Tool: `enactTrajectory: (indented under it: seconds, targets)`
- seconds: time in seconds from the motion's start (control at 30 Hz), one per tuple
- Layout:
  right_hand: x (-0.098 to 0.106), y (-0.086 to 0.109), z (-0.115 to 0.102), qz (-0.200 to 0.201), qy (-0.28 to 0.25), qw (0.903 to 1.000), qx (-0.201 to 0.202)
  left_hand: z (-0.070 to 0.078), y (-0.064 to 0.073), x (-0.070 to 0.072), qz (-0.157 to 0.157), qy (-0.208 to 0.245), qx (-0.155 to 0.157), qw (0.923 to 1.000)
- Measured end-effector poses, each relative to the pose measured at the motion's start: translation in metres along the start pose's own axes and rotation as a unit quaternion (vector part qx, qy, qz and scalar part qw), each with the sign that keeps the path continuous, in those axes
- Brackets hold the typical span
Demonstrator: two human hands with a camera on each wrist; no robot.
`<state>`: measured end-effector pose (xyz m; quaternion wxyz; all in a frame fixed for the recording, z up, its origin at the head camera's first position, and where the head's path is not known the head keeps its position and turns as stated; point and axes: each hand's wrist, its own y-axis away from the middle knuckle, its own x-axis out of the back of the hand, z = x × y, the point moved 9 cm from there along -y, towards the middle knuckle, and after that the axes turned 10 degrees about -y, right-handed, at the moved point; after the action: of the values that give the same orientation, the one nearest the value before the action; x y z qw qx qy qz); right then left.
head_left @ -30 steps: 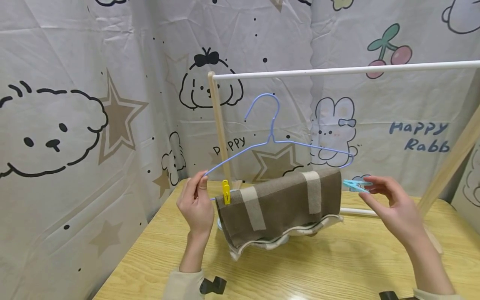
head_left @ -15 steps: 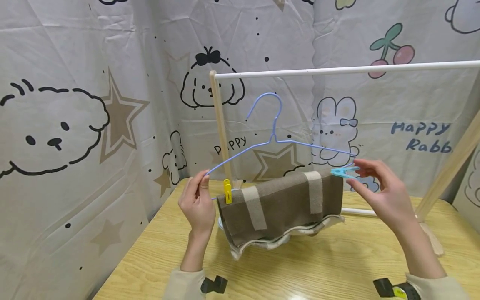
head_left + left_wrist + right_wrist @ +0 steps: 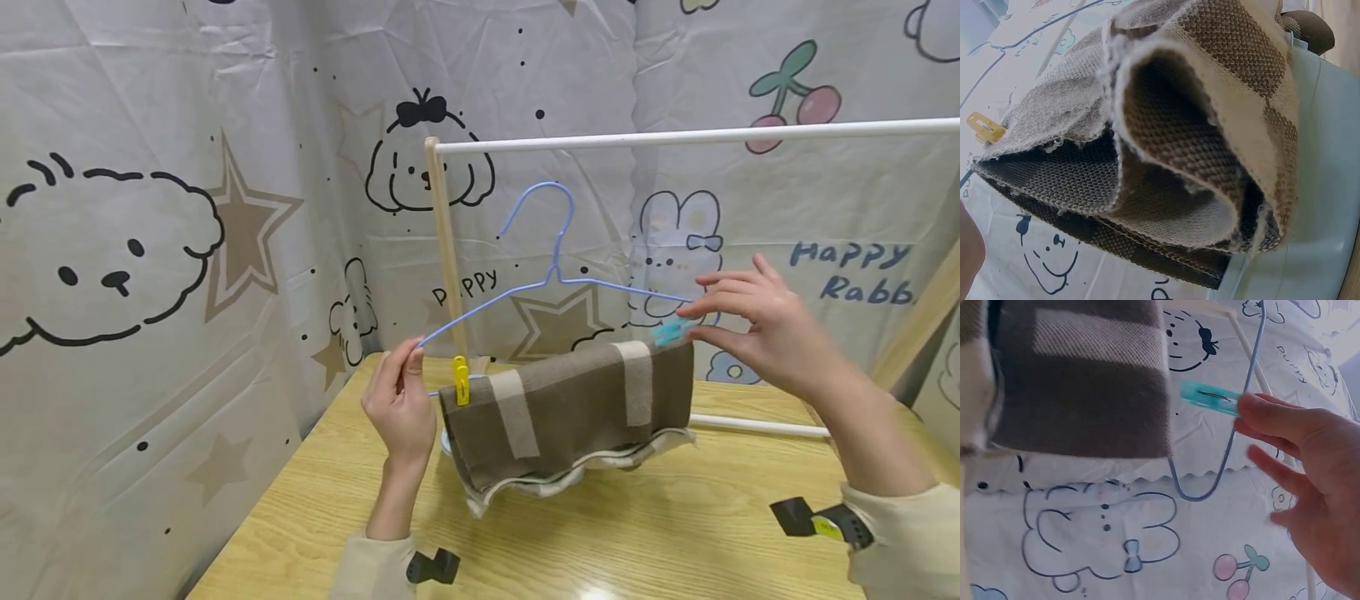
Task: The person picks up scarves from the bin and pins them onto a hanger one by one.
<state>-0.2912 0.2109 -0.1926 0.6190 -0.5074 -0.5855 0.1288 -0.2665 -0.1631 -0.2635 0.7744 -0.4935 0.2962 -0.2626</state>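
Observation:
A light blue wire hanger (image 3: 557, 271) is held up, its left end pinched between thumb and fingers of my left hand (image 3: 401, 408). Over its lower bar drapes a folded brown cloth (image 3: 577, 408) with cream stripes and a frayed edge. A yellow clothespin (image 3: 461, 382) clips the cloth's upper left corner. My right hand (image 3: 765, 321) pinches a turquoise clothespin (image 3: 670, 332) at the cloth's upper right corner. In the right wrist view, this clothespin (image 3: 1210, 398) is close beside the cloth's edge. Loose folds of the cloth (image 3: 1172, 144) fill the left wrist view.
Behind the hanger stands a rack with a white top rail (image 3: 675, 137) and wooden posts (image 3: 444, 242) on a wood-grain table (image 3: 637, 542). A pale blue-green container (image 3: 1322, 175) shows partly behind the cloth. A printed curtain (image 3: 255, 400) surrounds the table.
My right hand has moved left and up, bringing the turquoise clothespin to the cloth's upper right corner and turning it. The left hand still holds the hanger in place.

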Motion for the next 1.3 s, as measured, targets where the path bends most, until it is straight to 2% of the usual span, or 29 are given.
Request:
enactTrajectory:
  seconds: [0.13,0.23,0.3,0.4,0.6,0.73,0.9,1.07,1.17,1.3]
  targets:
    - [-0.003,-0.007,0.005,-0.068,0.004,0.997,-0.038,-0.001,0.001,0.0,0.003,0.011,0.018,0.9998]
    - [-0.007,-0.008,0.008,-0.102,0.018,0.9933,-0.052,0.0,0.003,-0.001,0.008,0.019,0.026,0.9995]
    - [-0.009,-0.007,0.007,-0.113,0.031,0.9922,-0.042,0.002,0.004,-0.001,0.01,0.022,0.028,0.9993]
    - [-0.012,-0.008,0.003,-0.117,0.023,0.9929,-0.005,0.005,0.005,-0.002,0.015,0.026,0.036,0.9989]
    - [-0.017,-0.006,-0.007,-0.107,0.021,0.9889,0.101,0.008,0.006,-0.001,0.03,0.025,0.048,0.9981]
    - [-0.018,-0.002,-0.013,-0.093,0.052,0.9846,0.138,0.01,0.006,-0.001,0.036,0.027,0.052,0.9977]
    - [-0.022,0.0,-0.016,-0.083,0.099,0.9809,0.145,0.011,0.006,0.0,0.034,0.031,0.048,0.9978]
    - [-0.022,0.003,-0.011,-0.062,0.129,0.9814,0.128,0.015,0.005,0.0,0.033,0.028,0.024,0.9988]
    - [-0.019,0.009,-0.007,-0.04,0.107,0.9863,0.119,0.016,0.005,-0.002,0.03,0.025,0.014,0.9992]
    - [-0.007,0.019,-0.003,0.018,0.047,0.9924,0.112,0.016,0.007,-0.005,0.023,0.028,0.01,0.9993]
